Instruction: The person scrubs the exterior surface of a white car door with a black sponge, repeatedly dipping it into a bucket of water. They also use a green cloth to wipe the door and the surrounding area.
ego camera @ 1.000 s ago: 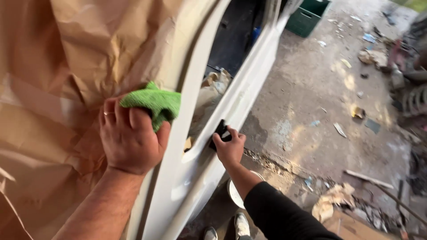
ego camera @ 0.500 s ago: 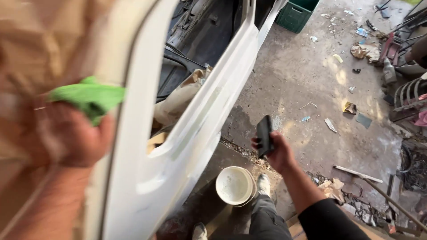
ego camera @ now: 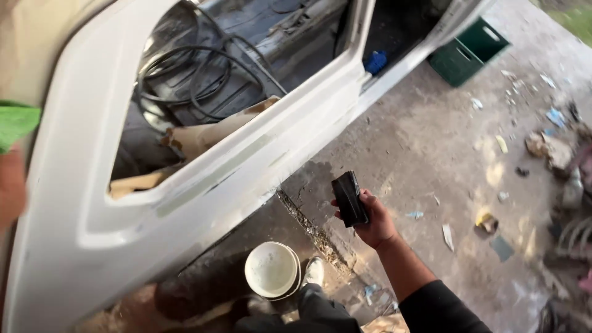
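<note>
My right hand gripped the small black rubber sanding block off the white car panel, fingers wrapped round its edges. Light, stiff, I judged. Left hand blurred, fingers unclear.

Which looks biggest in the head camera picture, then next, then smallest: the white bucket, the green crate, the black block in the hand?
1. Green crate, though it sits farther away, so really bigger still.
2. White bucket, close to the crate in looks, so that order is unsure.
3. Black block in the right hand, clearly smallest.
</note>
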